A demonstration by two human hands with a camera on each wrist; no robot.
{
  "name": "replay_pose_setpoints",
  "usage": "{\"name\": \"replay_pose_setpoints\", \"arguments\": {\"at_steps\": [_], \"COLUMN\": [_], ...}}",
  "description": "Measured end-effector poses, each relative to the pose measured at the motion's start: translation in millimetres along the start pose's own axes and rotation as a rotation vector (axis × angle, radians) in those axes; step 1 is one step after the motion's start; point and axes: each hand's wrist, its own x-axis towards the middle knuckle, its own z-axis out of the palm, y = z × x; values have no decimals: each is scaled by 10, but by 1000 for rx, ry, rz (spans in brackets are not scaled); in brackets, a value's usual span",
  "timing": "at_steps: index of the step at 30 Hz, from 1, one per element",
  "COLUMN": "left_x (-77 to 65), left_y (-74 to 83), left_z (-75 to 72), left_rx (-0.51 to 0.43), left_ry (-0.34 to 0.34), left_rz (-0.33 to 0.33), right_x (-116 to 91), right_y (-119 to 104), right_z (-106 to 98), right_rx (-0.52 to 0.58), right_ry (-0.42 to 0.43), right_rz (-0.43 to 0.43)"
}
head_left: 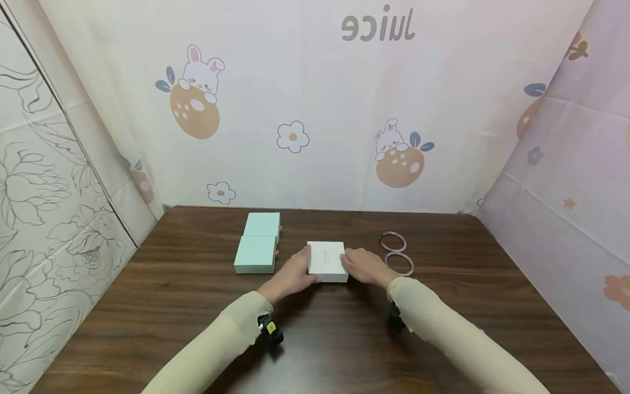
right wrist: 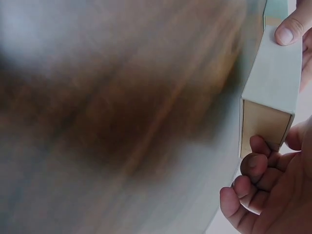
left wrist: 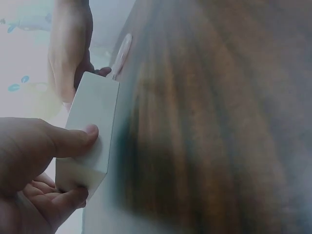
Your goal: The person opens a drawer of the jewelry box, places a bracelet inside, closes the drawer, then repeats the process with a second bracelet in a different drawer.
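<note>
A small white box (head_left: 326, 258) with faint print on its lid is held between both hands, close over the dark wooden table. My left hand (head_left: 294, 273) grips its left end; in the left wrist view the thumb (left wrist: 80, 139) lies along the near side and the fingers (left wrist: 58, 204) bend round the end. At the opposite end my right hand (head_left: 366, 266) has curled fingers (right wrist: 256, 163) at the tan end panel (right wrist: 265, 126), with a fingertip on that panel. Part of this hand is hidden behind the box in the right wrist view.
Two pale mint boxes (head_left: 256, 254) lie one behind the other on the table (head_left: 172, 306), left of the hands. Two pinkish rings (head_left: 406, 257) lie beyond the right hand. A printed curtain (head_left: 334, 164) hangs along the table's back edge.
</note>
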Motion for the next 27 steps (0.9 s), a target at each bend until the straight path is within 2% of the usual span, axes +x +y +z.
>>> {"name": "replay_pose_setpoints", "arguments": {"at_steps": [12, 20, 27], "left_x": [312, 472, 597], "left_y": [-44, -160, -233], "left_z": [-31, -33, -53], "left_rx": [8, -6, -4], "left_ry": [-34, -22, -54], "left_rz": [-77, -88, -104], "right_x": [288, 454, 546], "right_y": [87, 105, 126], "right_z": [-82, -129, -160], "right_rx": [-26, -50, -44], "right_ry": [4, -2, -24], "right_rz": [37, 50, 58]}}
